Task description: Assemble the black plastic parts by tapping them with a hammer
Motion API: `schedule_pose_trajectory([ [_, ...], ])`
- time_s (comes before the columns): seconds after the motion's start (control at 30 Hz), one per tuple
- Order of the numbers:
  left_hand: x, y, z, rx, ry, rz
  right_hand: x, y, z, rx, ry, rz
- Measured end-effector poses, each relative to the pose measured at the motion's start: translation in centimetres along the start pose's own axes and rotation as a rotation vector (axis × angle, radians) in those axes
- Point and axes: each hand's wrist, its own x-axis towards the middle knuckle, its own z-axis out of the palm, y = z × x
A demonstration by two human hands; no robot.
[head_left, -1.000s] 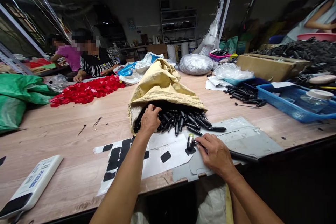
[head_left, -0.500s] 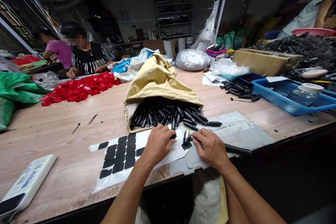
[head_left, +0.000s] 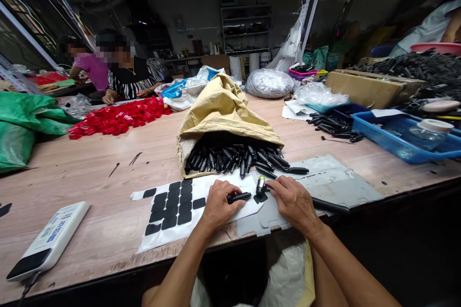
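My left hand [head_left: 220, 205] is closed around a short black plastic handle piece [head_left: 239, 196], holding it over a white backing sheet [head_left: 216, 201] that carries several black adhesive pads [head_left: 173, 206]. My right hand [head_left: 293, 200] grips a small mallet [head_left: 260, 185] by its black handle [head_left: 329, 206], the head resting on a black pad on a grey sheet [head_left: 324, 187]. Just beyond both hands a yellow woven sack [head_left: 223, 110] lies open on its side, spilling several more black handle pieces [head_left: 237, 158].
A white device [head_left: 50, 240] lies front left on the wooden table [head_left: 90, 177]. Green bags [head_left: 21, 124] and a pile of red parts [head_left: 118, 117] sit at left, where two people are seated. A blue tray [head_left: 406, 139], cardboard box [head_left: 370, 88] and more black parts are at right.
My left hand came out of the sack with one black handle piece and drew it back toward me over the white sheet. My right hand stayed on the mallet.
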Motion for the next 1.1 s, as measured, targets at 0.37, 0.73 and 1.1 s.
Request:
schedule_pose_trajectory([
  [0.37, 0.2, -0.3, 0.1, -0.057, 0.009, -0.043, 1.2, -4.5, -1.8, 0.336, 0.105, 0.023],
  [0.73, 0.3, -0.3, 0.1, -0.06, 0.002, -0.067, 0.6, -6.9, -1.2, 0.254, 0.066, 0.042],
  [1.1, 0.2, -0.2, -0.1, -0.078, 0.01, -0.048, 0.7, -4.0, -1.0, 0.201, 0.119, 0.122],
])
